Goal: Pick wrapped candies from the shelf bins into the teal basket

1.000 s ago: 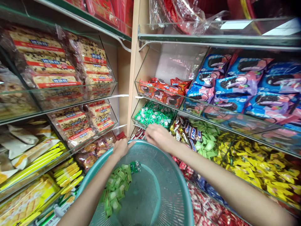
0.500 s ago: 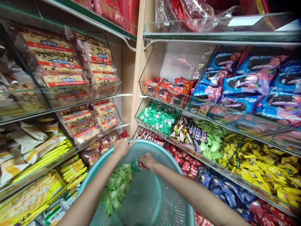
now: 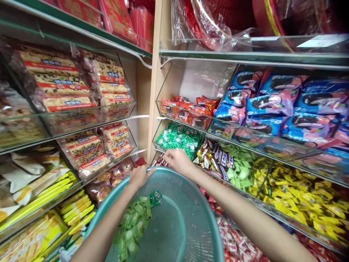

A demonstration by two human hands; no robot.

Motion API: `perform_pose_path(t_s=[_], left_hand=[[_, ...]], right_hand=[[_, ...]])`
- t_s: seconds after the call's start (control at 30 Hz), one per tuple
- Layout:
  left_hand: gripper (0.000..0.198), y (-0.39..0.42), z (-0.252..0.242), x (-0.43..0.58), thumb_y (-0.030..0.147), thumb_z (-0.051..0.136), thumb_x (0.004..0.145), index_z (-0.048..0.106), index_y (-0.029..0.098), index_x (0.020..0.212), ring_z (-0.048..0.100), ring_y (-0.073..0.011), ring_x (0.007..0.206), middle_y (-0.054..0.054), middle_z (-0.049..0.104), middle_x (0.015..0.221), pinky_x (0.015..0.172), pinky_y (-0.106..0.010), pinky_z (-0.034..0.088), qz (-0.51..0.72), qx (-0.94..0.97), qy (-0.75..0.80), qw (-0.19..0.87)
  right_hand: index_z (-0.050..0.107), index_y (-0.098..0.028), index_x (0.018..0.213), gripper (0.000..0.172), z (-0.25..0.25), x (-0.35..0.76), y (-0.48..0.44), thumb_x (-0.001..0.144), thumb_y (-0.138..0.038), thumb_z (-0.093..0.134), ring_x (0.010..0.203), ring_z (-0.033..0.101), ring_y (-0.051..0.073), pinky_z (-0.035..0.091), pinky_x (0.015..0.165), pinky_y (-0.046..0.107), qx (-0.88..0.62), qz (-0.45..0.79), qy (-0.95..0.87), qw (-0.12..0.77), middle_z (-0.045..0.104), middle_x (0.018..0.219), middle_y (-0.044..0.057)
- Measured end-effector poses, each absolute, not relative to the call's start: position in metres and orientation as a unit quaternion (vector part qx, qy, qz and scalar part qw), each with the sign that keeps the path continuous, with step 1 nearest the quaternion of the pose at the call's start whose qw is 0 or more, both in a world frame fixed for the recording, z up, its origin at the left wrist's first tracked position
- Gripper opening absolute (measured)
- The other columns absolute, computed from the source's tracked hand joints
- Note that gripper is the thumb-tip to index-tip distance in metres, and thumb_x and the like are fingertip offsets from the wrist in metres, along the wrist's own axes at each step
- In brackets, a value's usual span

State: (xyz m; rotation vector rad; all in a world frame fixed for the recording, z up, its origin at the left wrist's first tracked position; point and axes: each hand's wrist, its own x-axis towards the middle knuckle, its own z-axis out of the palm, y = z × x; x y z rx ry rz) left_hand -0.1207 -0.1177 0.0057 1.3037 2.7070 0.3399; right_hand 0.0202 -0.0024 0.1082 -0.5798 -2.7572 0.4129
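My left hand (image 3: 138,176) is closed over the far rim of a teal mesh plastic basket (image 3: 201,196). Inside, light green wrapped candies (image 3: 133,227) lie heaped along the left side. A few dark green wrapped candies (image 3: 156,198) sit beside them at the back. My right hand (image 3: 177,160) is above the basket's far rim, just in front of a shelf bin of shiny green wrapped candies (image 3: 180,136). Its fingers are loosely bent and partly apart, and no item shows in them.
Glass shelf fronts (image 3: 240,182) run close on the right, above yellow wrapped candies (image 3: 300,196) and chocolate bars (image 3: 223,160). Packaged sesame crackers (image 3: 62,82) fill shelves on the left. A wooden post (image 3: 152,91) stands at the corner. Blue cookie packs (image 3: 269,105) lie upper right.
My right hand has let go of the dark green candies inside the basket and risen forward over the rim towards the shelf bin. My left hand keeps its grip on the rim.
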Motion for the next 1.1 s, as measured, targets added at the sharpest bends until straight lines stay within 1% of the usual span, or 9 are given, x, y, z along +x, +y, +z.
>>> perform_pose_path(t_s=[0.1,0.17,0.27,0.57,0.73,0.83,0.93,1.03,1.1], left_hand=[[0.061,-0.115,0.007,-0.120,0.066,0.026,0.082,0.063,0.022,0.104,0.063,-0.0278,0.093,-0.013,0.069,0.097,0.076,-0.033,0.045,0.118,0.430,0.893,0.057],[0.062,-0.115,0.007,-0.120,0.066,0.026,0.082,0.063,0.022,0.104,0.063,-0.0286,0.092,-0.013,0.069,0.095,0.075,-0.034,0.045,0.119,0.432,0.892,0.056],[0.061,-0.116,0.007,-0.121,0.066,0.026,0.082,0.063,0.023,0.105,0.064,-0.0278,0.091,-0.012,0.069,0.094,0.075,-0.033,0.045,0.121,0.433,0.891,0.056],[0.058,-0.123,0.001,-0.126,0.064,0.026,0.084,0.062,0.025,0.108,0.064,-0.0254,0.091,-0.011,0.070,0.095,0.077,-0.033,0.045,0.121,0.419,0.898,0.054],[0.057,-0.124,0.001,-0.126,0.063,0.027,0.084,0.062,0.024,0.107,0.064,-0.0251,0.092,-0.011,0.070,0.096,0.078,-0.033,0.045,0.123,0.417,0.898,0.058],[0.059,-0.124,0.001,-0.125,0.064,0.027,0.083,0.062,0.024,0.107,0.063,-0.0256,0.094,-0.011,0.069,0.098,0.080,-0.034,0.044,0.122,0.415,0.899,0.063],[0.059,-0.123,0.003,-0.123,0.064,0.025,0.084,0.063,0.023,0.105,0.063,-0.0258,0.095,-0.011,0.069,0.098,0.082,-0.034,0.044,0.119,0.418,0.898,0.064],[0.061,-0.122,0.004,-0.122,0.064,0.024,0.084,0.062,0.023,0.106,0.063,-0.0268,0.094,-0.012,0.069,0.097,0.080,-0.035,0.044,0.116,0.414,0.901,0.065],[0.060,-0.121,0.004,-0.122,0.063,0.024,0.084,0.062,0.023,0.107,0.063,-0.0271,0.094,-0.013,0.069,0.098,0.079,-0.035,0.044,0.117,0.416,0.900,0.063]], right_hand=[[0.066,-0.019,0.088,0.024,0.137,0.011,0.025,0.087,-0.025,0.042,0.081,0.061,0.018,0.039,0.068,0.024,-0.280,0.018,-0.945,0.169,0.067,0.087,0.007],[0.064,-0.019,0.094,0.023,0.141,0.005,0.042,0.087,-0.023,0.042,0.085,0.060,0.019,0.040,0.070,0.026,-0.317,-0.040,-0.933,0.166,0.066,0.094,0.009],[0.063,-0.018,0.097,0.022,0.136,-0.004,0.055,0.086,-0.022,0.045,0.092,0.057,0.021,0.040,0.075,0.028,-0.310,-0.096,-0.931,0.167,0.063,0.101,0.010],[0.064,-0.013,0.094,0.023,0.123,-0.017,0.060,0.086,-0.027,0.048,0.095,0.055,0.024,0.038,0.083,0.033,-0.319,-0.136,-0.926,0.147,0.062,0.100,0.013],[0.065,-0.014,0.089,0.023,0.120,-0.016,0.068,0.087,-0.023,0.044,0.092,0.056,0.023,0.038,0.078,0.031,-0.311,-0.149,-0.924,0.164,0.063,0.094,0.012],[0.064,-0.014,0.089,0.023,0.127,-0.009,0.068,0.087,-0.019,0.041,0.086,0.057,0.021,0.037,0.071,0.029,-0.308,-0.141,-0.919,0.200,0.062,0.092,0.011],[0.062,-0.015,0.087,0.022,0.137,0.005,0.056,0.087,-0.021,0.041,0.080,0.055,0.019,0.036,0.067,0.027,-0.275,-0.104,-0.914,0.281,0.061,0.088,0.010],[0.061,-0.016,0.079,0.021,0.134,0.023,0.029,0.087,-0.021,0.043,0.071,0.053,0.015,0.034,0.064,0.024,-0.168,0.006,-0.930,0.328,0.060,0.077,0.005],[0.060,-0.017,0.075,0.020,0.116,0.033,0.007,0.086,-0.018,0.044,0.062,0.050,0.011,0.034,0.061,0.021,-0.085,0.112,-0.944,0.297,0.058,0.067,0.000]])
